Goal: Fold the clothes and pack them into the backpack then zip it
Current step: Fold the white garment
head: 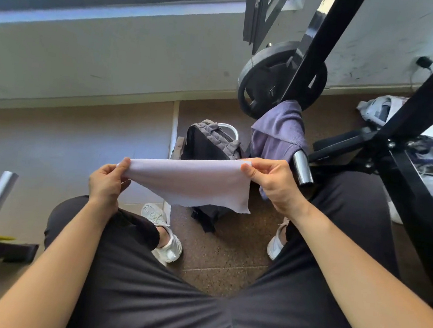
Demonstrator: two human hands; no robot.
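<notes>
- The left hand [106,182] pinches one top corner of the cloth [192,182] between thumb and curled fingers. The right hand [274,185] pinches the other corner the same way.
- Both grips are clamped on the fabric. The top edge runs fairly taut from nine to three o'clock, and the rest hangs slack below it.
- The cloth is pale lilac and thin, and looks already doubled over once. It is held in the air above the knees, touching nothing else.
- To fold it well, I'd keep the edge taut, bring the two corners together squarely, then smooth it flat on a thigh before packing.
- Both forearms reach forward from the lap with the wrists raised. The right hand sits a little higher and further out than the left.
- The backpack [209,143] stands on the floor at twelve o'clock from the cloth, between the shoes, partly hidden behind it. Whether its zip is open I can't tell.
- A purple top [279,133] hangs over the bar [302,169] at one o'clock, just beside the right hand and waiting its turn.
</notes>
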